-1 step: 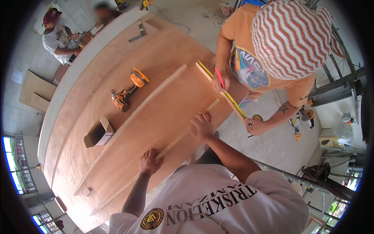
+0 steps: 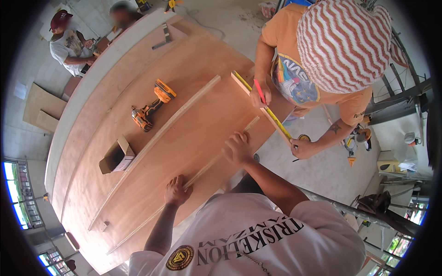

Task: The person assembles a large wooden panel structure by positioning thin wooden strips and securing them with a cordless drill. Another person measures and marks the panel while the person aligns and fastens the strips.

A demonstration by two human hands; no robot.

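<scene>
A long curved plywood panel [image 2: 193,124] lies before me, with thin wooden strips along it. On its near edge rests my left hand [image 2: 177,191], fingers laid flat beside the near strip [image 2: 207,169]. Farther right, my right hand [image 2: 238,149] lies over the same strip, its fingers apart and pointing away from me. Neither hand visibly grips anything. Opposite, a person in an orange shirt holds a red marking pencil [image 2: 260,92] against a wooden stick [image 2: 274,120], along which a yellow tape measure [image 2: 239,81] is stretched; their other hand grips the stick's near end.
An orange and black cordless drill [image 2: 149,106] lies on the panel, with an open cardboard box [image 2: 117,156] nearer me. Between them and my hands runs a second strip [image 2: 156,143]. A square [image 2: 165,37] lies at the far end. Two people stand beyond the panel's far left edge.
</scene>
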